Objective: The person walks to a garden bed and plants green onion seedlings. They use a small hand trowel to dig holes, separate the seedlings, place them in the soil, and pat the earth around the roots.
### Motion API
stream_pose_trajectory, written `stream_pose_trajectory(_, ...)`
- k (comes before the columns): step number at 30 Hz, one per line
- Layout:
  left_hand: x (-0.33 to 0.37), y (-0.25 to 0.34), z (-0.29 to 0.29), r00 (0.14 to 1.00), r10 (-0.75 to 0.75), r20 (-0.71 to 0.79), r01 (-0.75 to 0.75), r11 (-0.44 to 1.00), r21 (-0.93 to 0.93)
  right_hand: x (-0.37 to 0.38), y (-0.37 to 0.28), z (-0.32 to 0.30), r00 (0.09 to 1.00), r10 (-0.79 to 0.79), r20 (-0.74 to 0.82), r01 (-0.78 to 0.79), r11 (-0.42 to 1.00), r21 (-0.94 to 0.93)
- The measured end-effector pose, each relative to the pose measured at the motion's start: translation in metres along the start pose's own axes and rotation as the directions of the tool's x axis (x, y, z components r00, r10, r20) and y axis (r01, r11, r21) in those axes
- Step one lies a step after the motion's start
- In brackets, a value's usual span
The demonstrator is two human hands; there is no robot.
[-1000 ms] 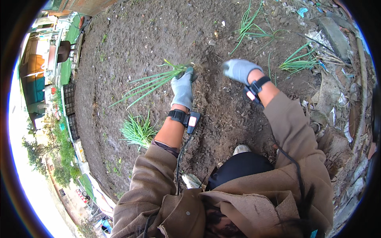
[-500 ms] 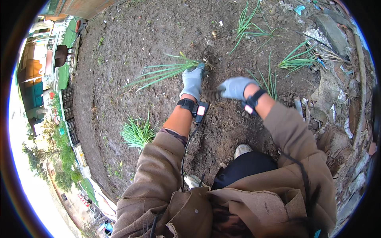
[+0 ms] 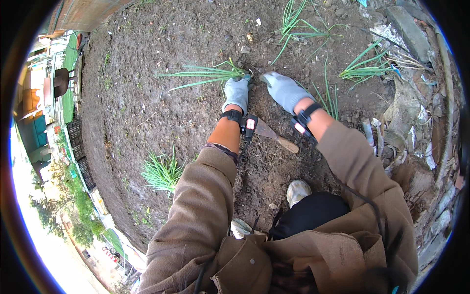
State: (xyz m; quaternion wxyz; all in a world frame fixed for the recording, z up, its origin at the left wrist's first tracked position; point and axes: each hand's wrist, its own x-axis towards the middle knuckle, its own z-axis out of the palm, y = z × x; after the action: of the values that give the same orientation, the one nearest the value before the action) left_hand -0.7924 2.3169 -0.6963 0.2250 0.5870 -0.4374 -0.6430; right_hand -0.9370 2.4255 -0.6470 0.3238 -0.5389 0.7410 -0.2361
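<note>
My left hand [image 3: 237,93], in a light grey-blue glove, is closed around the base of a clump of green onions [image 3: 203,74]. The long leaves fan out to the left, and most of the root end is hidden by the glove. Just right of it, my gloved right hand [image 3: 284,89] reaches over the soil with fingers stretched toward the roots, holding nothing that I can see. A trowel [image 3: 287,144] with a wooden handle and flat metal blade lies on the soil below the hands, its blade partly hidden behind my left wrist device.
More green onions lie at lower left [image 3: 163,171], and others stand or lie toward the upper right [image 3: 364,68]. Rubble and scraps [image 3: 406,112] line the right edge. Black crates [image 3: 75,137] border the plot at left. My shoe [image 3: 297,192] rests on the soil.
My right hand has let go of the trowel, which now lies on the soil, and has moved up and left toward the roots. My left hand still holds the green onions.
</note>
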Motion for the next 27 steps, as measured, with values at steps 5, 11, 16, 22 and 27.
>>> stream_pose_trajectory(5,0.004,-0.022,0.000,0.980,0.169,-0.108,-0.155,0.980,0.128,0.060,-0.001,0.009,0.971,0.168,0.170,-0.150,0.982,-0.114)
stream_pose_trajectory(11,-0.015,-0.026,-0.004,0.977,0.133,-0.168,-0.145,0.988,-0.062,0.063,-0.011,0.024,0.961,0.169,0.218,-0.115,0.964,-0.241)
stream_pose_trajectory(16,-0.019,-0.007,-0.007,0.980,0.085,-0.182,-0.116,0.979,-0.165,0.068,-0.023,0.020,0.902,0.289,0.319,-0.182,0.928,-0.325)
stream_pose_trajectory(22,-0.018,0.014,-0.012,1.000,-0.015,-0.024,0.011,0.989,-0.149,0.035,-0.024,0.019,0.926,0.202,0.318,-0.107,0.951,-0.292)
stream_pose_trajectory(27,-0.015,0.019,-0.004,0.995,0.086,0.042,-0.074,0.969,-0.236,0.013,-0.031,0.022,0.924,0.262,0.278,-0.176,0.938,-0.298)
